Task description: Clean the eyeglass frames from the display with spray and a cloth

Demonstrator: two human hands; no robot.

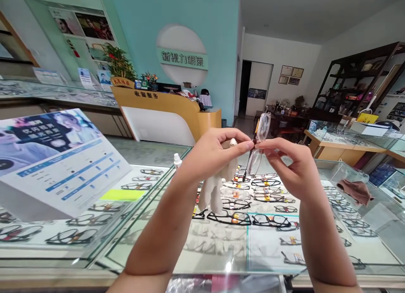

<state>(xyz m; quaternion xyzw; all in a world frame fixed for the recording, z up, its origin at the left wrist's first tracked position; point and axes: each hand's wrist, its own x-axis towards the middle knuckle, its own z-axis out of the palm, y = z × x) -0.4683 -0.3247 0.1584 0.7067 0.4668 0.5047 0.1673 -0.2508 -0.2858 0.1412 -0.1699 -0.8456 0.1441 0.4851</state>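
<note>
I hold a pair of clear-framed glasses [262, 135] up in front of me, above a glass display counter [221, 259]. My left hand [212, 151] is closed, pinching the glasses near the bridge while a white cloth [215, 189] hangs down from its fingers. My right hand [291, 164] is also closed, its thumb and forefinger pinched on the frame from the right side. A thin dark temple arm [248, 162] of the glasses slants downward between the two hands.
Several eyeglass frames [249, 219] lie in rows under the counter glass. A tilted printed sign [53, 158] stands at left, with a small white bottle [177, 161] beyond it. A brown cloth [356, 189] lies on the right counter. A yellow reception desk [164, 111] is behind.
</note>
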